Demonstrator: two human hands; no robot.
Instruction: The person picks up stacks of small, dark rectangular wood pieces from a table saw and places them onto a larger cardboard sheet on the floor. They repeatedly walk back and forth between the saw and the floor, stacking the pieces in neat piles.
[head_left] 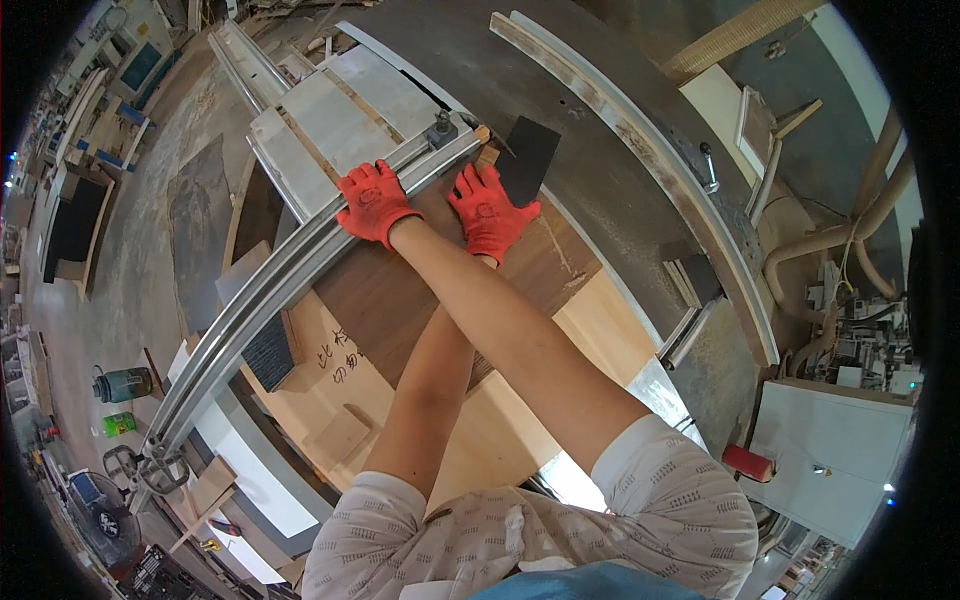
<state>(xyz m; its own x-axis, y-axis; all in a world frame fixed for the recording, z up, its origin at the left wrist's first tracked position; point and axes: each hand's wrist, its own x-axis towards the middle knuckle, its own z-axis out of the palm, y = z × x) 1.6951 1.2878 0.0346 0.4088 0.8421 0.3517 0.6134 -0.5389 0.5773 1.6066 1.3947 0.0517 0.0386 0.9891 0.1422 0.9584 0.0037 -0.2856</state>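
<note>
My forearms cross, the right one over the left. My right hand (375,203), in a red glove, lies to the left with its fingers curled over a long aluminium fence (310,243). Farther right, my left hand (488,212), in a matching glove, is spread with its thumb out on a dark brown wood-grain board (385,300). Its fingertips are close to a small wood block (487,157) by the fence end and to a dark flat rectangular piece (530,160). Pale wood boards (510,420) lie beneath and nearer me, one bearing handwritten marks.
A grey slotted sliding table (350,100) lies beyond the fence. On the right, a long rail (640,135) crosses the dark machine top (600,210), with a lever (709,168) beside it. A bottle (125,385) and a fan (105,520) stand left; a red cylinder (748,463) is lower right.
</note>
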